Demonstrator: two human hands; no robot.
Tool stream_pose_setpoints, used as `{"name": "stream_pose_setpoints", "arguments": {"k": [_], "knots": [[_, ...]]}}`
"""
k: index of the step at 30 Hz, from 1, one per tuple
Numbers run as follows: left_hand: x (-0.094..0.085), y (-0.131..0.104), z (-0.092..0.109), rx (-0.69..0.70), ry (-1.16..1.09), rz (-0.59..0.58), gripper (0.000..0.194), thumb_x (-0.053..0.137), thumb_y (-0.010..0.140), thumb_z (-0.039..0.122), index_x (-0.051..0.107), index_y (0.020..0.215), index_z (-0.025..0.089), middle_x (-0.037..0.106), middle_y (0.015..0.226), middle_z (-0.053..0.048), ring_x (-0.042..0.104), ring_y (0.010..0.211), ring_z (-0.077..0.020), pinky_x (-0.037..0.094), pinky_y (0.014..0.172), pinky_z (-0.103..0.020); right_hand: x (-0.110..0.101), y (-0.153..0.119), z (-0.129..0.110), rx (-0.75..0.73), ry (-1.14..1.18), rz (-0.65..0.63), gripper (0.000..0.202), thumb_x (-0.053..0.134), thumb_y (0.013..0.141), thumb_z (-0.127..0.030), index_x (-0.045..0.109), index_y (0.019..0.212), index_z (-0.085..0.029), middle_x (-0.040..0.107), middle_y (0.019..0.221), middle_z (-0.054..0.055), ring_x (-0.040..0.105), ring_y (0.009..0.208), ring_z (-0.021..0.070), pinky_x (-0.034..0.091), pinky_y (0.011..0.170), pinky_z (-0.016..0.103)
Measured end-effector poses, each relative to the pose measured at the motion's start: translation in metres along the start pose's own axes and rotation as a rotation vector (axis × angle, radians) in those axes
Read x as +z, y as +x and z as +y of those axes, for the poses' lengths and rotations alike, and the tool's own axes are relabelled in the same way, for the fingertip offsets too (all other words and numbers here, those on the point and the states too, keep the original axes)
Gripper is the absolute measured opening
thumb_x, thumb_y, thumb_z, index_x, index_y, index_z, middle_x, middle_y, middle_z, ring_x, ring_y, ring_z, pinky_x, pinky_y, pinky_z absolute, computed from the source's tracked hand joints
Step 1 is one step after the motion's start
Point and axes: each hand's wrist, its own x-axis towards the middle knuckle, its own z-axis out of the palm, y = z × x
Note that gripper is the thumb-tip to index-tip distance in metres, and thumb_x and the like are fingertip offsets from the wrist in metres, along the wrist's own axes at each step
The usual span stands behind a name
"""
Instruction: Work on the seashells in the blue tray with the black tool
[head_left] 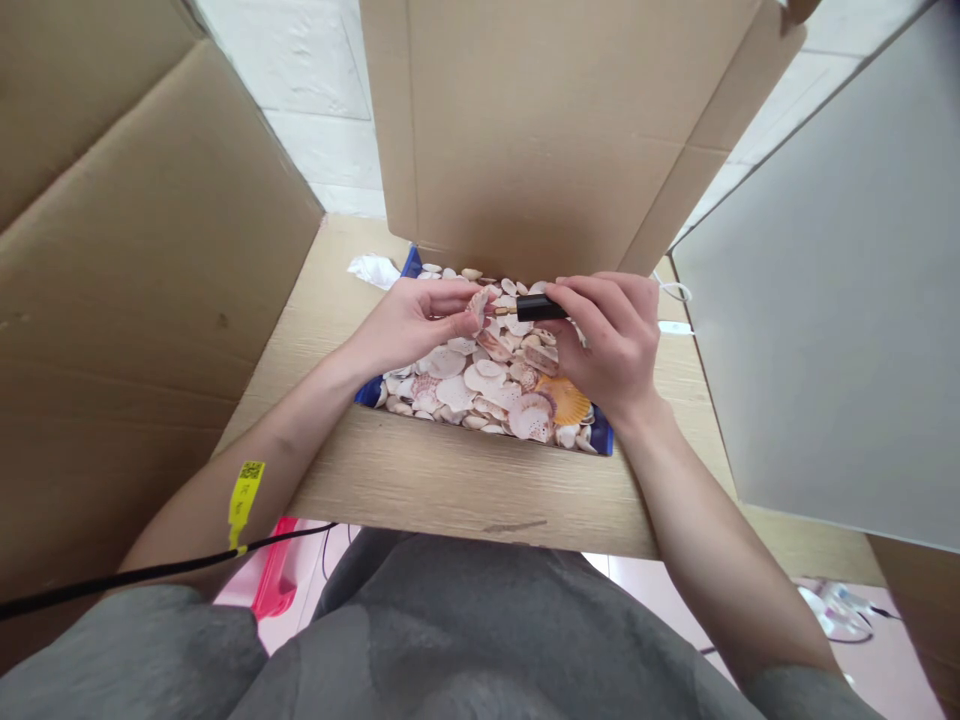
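Note:
My left hand [416, 325] pinches a small pale shell [478, 305] between thumb and fingers. My right hand [611, 335] grips a black tool [536, 309] with a thin metal tip that points left and touches the shell. Both hands hover over a blue tray [602, 436] heaped with several pink, white and orange scallop shells [487, 385]. The tray rests on a light wooden table [450, 490].
Brown cardboard panels stand at the left [142, 280] and at the back [540, 130]. A grey board [832, 310] leans at the right. A crumpled white tissue [373, 269] lies behind the tray. A black cable with a yellow tag [245, 492] crosses my left forearm.

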Motion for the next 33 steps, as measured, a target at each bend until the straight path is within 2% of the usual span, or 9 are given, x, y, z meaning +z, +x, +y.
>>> {"name": "stream_pose_setpoints", "arguments": {"k": [3,7,14,21,26,33], "knots": [[0.0001,-0.0009,0.0019,-0.007,-0.011,-0.037,0.042,0.073,0.081,0.039,0.07,0.115,0.015,0.074,0.105,-0.01,0.072,0.094,-0.0254,0.057,0.087,-0.039,-0.0001,0.0,0.0002,0.003,0.014,-0.011,0.025,0.057,0.09,-0.031,0.06,0.115,-0.029,0.07,0.107,0.003,0.06,0.1,0.0222,0.044,0.09,0.042],[-0.0001,-0.0013,0.0028,0.001,-0.007,-0.046,0.04,0.073,0.08,0.043,0.071,0.109,0.015,0.075,0.097,-0.009,0.072,0.094,-0.0253,0.057,0.087,-0.038,0.0009,-0.0001,0.0012,0.05,0.042,-0.133,0.026,0.055,0.09,-0.039,0.063,0.11,-0.023,0.07,0.102,0.006,0.061,0.092,0.0221,0.046,0.081,0.038],[-0.0008,-0.0007,0.0003,0.037,0.032,0.003,0.038,0.073,0.079,0.045,0.073,0.103,0.015,0.075,0.092,-0.007,0.072,0.09,-0.024,0.057,0.085,-0.038,0.0006,0.0002,0.0008,0.061,0.069,-0.266,0.029,0.048,0.093,-0.041,0.063,0.104,-0.019,0.069,0.089,0.007,0.06,0.082,0.0197,0.046,0.073,0.033],[0.0008,-0.001,0.0037,0.012,0.064,0.005,0.035,0.072,0.08,0.045,0.073,0.099,0.016,0.075,0.091,-0.008,0.072,0.09,-0.0244,0.056,0.084,-0.038,0.0018,0.0004,0.0015,0.046,0.051,-0.208,0.03,0.053,0.091,-0.043,0.063,0.11,-0.022,0.07,0.099,0.007,0.059,0.09,0.0213,0.045,0.08,0.037],[0.0031,-0.0015,0.0082,0.006,0.065,-0.055,0.033,0.068,0.083,0.047,0.072,0.094,0.016,0.076,0.09,-0.007,0.072,0.09,-0.0234,0.056,0.081,-0.035,0.0006,0.0004,0.0003,0.029,0.009,-0.143,0.027,0.056,0.09,-0.04,0.062,0.113,-0.026,0.069,0.105,0.005,0.059,0.096,0.022,0.043,0.085,0.04],[0.0017,-0.0018,0.008,-0.027,0.091,-0.054,0.034,0.068,0.083,0.043,0.073,0.101,0.015,0.075,0.093,-0.008,0.071,0.091,-0.0226,0.056,0.078,-0.033,0.0015,-0.0009,0.0008,-0.008,-0.001,-0.058,0.027,0.058,0.09,-0.034,0.059,0.117,-0.031,0.069,0.106,0.003,0.059,0.1,0.0221,0.042,0.09,0.042]]}}
